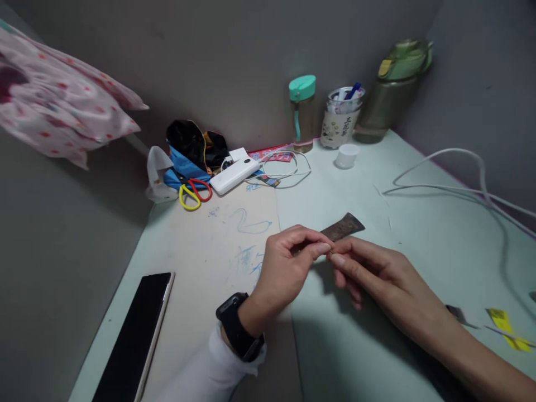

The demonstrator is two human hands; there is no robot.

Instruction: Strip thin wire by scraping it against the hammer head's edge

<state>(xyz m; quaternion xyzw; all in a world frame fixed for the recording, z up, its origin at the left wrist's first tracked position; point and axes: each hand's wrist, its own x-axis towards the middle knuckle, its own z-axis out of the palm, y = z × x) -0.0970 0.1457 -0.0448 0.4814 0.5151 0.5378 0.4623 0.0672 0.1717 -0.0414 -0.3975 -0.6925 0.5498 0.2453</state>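
Observation:
My left hand (291, 254), with a black watch (238, 321) on its wrist, is closed in a pinch. Its thumb and index fingertips meet those of my right hand (377, 273), which is pinched as well, its lower fingers curled loosely. Whatever lies between the fingertips is too small and hidden to name. Just behind them, a dark brown, worn flat piece with a flared end (344, 225) rests on the table; the hands cover its nearer part.
A black-screened phone (134, 340) lies at left. Farther back are scissors (190, 198), a white power bank (235, 174) with cable, a blue pouch (184, 162), a teal-lidded bottle (304, 114), a pen jar (340, 125), a white cap (347, 156) and a large green bottle (385, 100). Yellow scraps (506, 329) lie right.

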